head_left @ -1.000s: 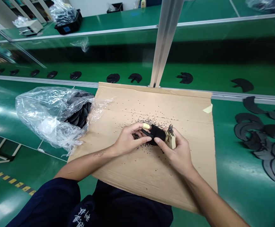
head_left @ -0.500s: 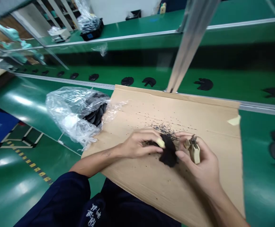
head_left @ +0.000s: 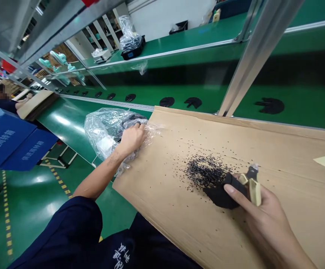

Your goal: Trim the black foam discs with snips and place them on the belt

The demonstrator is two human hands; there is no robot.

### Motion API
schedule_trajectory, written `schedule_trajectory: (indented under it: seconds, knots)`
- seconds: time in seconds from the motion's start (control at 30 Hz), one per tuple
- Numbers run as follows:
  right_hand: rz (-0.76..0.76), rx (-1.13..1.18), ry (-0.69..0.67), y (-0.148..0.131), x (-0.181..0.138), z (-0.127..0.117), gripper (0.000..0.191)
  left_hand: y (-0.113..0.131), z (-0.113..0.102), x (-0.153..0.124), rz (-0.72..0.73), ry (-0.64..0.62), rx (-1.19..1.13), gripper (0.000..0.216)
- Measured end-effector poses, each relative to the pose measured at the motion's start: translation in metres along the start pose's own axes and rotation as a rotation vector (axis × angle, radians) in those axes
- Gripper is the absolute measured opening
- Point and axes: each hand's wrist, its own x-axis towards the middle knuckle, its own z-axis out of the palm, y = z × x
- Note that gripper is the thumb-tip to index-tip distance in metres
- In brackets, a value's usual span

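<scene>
My right hand (head_left: 265,209) pinches a thin, curved black part (head_left: 225,196) between thumb and finger. In the same hand sits a pair of nippers (head_left: 253,188) with cream handles, their jaws pointing away from me. Over at the left, my left hand (head_left: 133,140) has its fingers curled at the mouth of a clear plastic bag (head_left: 102,123). Dark parts (head_left: 133,119) show through the film there. Whatever the left fingertips grip is hidden. Below the right hand's part, small black scraps (head_left: 204,170) lie scattered in a heap on the cardboard sheet (head_left: 162,194).
Behind the cardboard, a row of black parts (head_left: 167,101) lies along a green surface beyond a metal rail. A metal post (head_left: 256,56) rises at the cardboard's far edge. Blue boxes (head_left: 8,140) and another person (head_left: 0,97) are at far left.
My left hand has left the black part and moved left to the plastic bag. The right hand keeps the part and nippers. The view has turned left.
</scene>
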Motion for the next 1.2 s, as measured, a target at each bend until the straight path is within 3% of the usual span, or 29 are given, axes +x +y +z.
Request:
schedule_trajectory:
  seconds: [0.13, 0.2, 0.27, 0.4, 0.5, 0.57, 0.67, 0.77, 0.9, 0.97, 1.1, 1.2]
  knots:
    - [-0.011, 0.069, -0.004, 0.002, 0.001, 0.002, 0.059, -0.016, 0.004, 0.002, -0.061, 0.035, 0.027, 0.018]
    - [-0.018, 0.098, -0.018, 0.004, 0.002, 0.002, 0.059, -0.022, 0.002, -0.008, -0.073, 0.170, 0.015, 0.017]
    - [-0.024, 0.110, -0.039, 0.004, 0.002, 0.003, 0.056, -0.025, -0.002, -0.021, -0.033, 0.404, -0.067, 0.016]
    - [-0.031, 0.163, -0.097, 0.000, -0.004, 0.006, 0.050, -0.004, -0.007, -0.047, 0.306, 0.831, -0.420, 0.010]
    - [-0.041, 0.221, -0.133, -0.004, -0.011, 0.011, 0.048, 0.038, -0.002, -0.058, 0.580, 0.933, -0.583, 0.015]
    - [-0.027, 0.252, -0.146, -0.005, -0.014, 0.014, 0.047, 0.071, 0.002, -0.062, 0.721, 0.875, -0.743, 0.023]
    - [-0.024, 0.292, -0.143, -0.005, -0.016, 0.016, 0.048, 0.111, 0.010, -0.064, 0.820, 0.651, -1.093, 0.019]
    - [-0.039, 0.276, -0.156, -0.004, -0.017, 0.015, 0.050, 0.130, 0.021, -0.064, 0.738, 0.386, -1.351, 0.019]
    - [-0.051, 0.216, -0.182, -0.002, -0.018, 0.014, 0.047, 0.131, 0.032, -0.068, 0.592, 0.077, -1.656, 0.036]
    - [-0.046, 0.218, -0.177, -0.002, -0.018, 0.015, 0.045, 0.131, 0.034, -0.071, 0.576, 0.022, -1.717, 0.037]
    - [-0.056, 0.199, -0.162, -0.003, -0.018, 0.015, 0.047, 0.132, 0.035, -0.072, 0.595, 0.042, -1.612, 0.020]
    - [-0.058, 0.186, -0.164, -0.005, -0.018, 0.016, 0.051, 0.132, 0.035, -0.070, 0.610, 0.057, -1.520, 0.029]
